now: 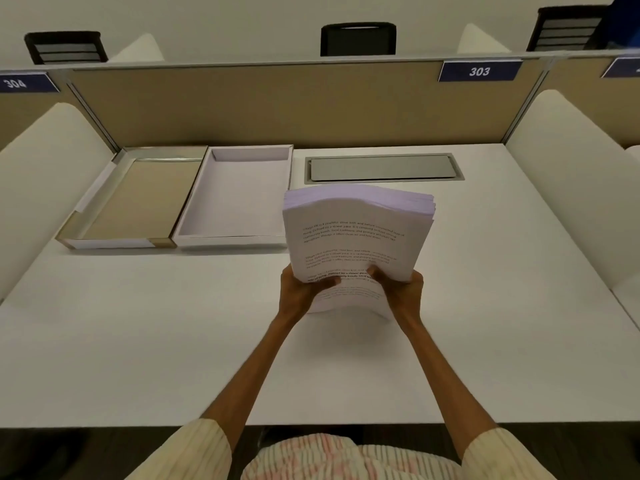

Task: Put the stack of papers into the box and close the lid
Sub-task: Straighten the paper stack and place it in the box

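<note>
A thick stack of printed white papers (356, 233) is held above the desk, tilted up toward me. My left hand (299, 289) grips its near left corner and my right hand (403, 289) grips its near right corner, thumbs on top. The stack's left edge overlaps the right rim of an open white box (239, 199) lying on the desk at the back left. The box interior holds nothing. Its lid (135, 202), with a tan inside and white rim, lies upturned just left of the box, touching it.
A grey metal cable hatch (382, 168) is set into the white desk (173, 341) behind the papers. A tan partition (277, 105) with a "303" sign closes the back. White side dividers (571, 174) flank the desk. Dark chairs stand beyond the partition.
</note>
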`<move>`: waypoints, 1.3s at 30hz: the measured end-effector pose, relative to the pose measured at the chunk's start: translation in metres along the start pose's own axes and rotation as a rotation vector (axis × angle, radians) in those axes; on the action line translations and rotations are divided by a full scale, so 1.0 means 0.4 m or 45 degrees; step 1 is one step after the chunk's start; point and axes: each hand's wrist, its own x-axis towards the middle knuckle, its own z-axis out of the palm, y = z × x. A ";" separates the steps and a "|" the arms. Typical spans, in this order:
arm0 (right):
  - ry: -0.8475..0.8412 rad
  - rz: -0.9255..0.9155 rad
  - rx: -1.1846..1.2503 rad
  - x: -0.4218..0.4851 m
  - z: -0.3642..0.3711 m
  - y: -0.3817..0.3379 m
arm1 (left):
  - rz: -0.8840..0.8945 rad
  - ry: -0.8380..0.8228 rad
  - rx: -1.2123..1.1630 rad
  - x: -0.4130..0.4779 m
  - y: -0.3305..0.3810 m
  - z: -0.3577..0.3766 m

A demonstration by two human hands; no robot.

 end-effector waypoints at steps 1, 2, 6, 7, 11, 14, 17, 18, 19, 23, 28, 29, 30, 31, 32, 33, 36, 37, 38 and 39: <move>0.021 0.009 0.000 0.002 0.005 -0.004 | -0.011 0.011 0.006 0.003 0.003 0.000; 0.040 0.021 -0.008 0.003 0.010 -0.011 | -0.028 0.024 0.007 0.005 0.006 0.000; 0.054 0.168 -0.085 0.017 0.028 -0.017 | -0.137 0.023 -0.005 0.009 0.022 -0.017; 0.049 0.212 -0.105 0.024 0.035 -0.013 | -0.177 0.024 -0.008 0.011 0.022 -0.026; 0.025 0.346 -0.182 0.043 0.076 0.002 | -0.289 0.056 -0.012 0.024 0.018 -0.070; -0.026 0.381 -0.217 0.060 0.117 -0.011 | -0.345 0.088 -0.026 0.040 0.028 -0.105; -0.079 0.387 -0.256 0.087 0.175 -0.037 | -0.406 0.130 0.001 0.076 0.043 -0.154; -0.098 0.381 -0.251 0.096 0.196 -0.045 | -0.423 0.138 0.019 0.091 0.049 -0.172; -0.113 0.374 -0.243 0.103 0.219 -0.052 | -0.434 0.146 0.045 0.107 0.056 -0.191; -0.158 0.336 -0.228 0.129 0.314 -0.071 | -0.433 0.171 0.086 0.169 0.093 -0.271; -0.190 0.337 -0.213 0.174 0.427 -0.080 | -0.486 0.209 -0.014 0.258 0.117 -0.362; -0.190 0.351 -0.215 0.185 0.448 -0.079 | -0.516 0.220 -0.025 0.277 0.122 -0.378; -0.187 0.365 -0.219 0.198 0.470 -0.077 | -0.537 0.223 -0.026 0.297 0.125 -0.396; -0.177 0.382 -0.227 0.211 0.492 -0.077 | -0.553 0.216 -0.010 0.317 0.127 -0.415; -0.164 0.400 -0.235 0.224 0.514 -0.077 | -0.569 0.201 0.018 0.339 0.127 -0.434; -0.151 0.417 -0.243 0.238 0.537 -0.080 | -0.583 0.177 0.045 0.361 0.126 -0.453; -0.116 0.465 -0.251 0.284 0.607 -0.085 | -0.618 0.090 0.079 0.433 0.127 -0.501; -0.112 0.471 -0.262 0.301 0.631 -0.087 | -0.630 0.072 0.080 0.460 0.126 -0.515; -0.109 0.476 -0.275 0.319 0.654 -0.086 | -0.647 0.063 0.074 0.487 0.125 -0.527; -0.111 0.482 -0.286 0.338 0.676 -0.085 | -0.666 0.056 0.067 0.513 0.124 -0.538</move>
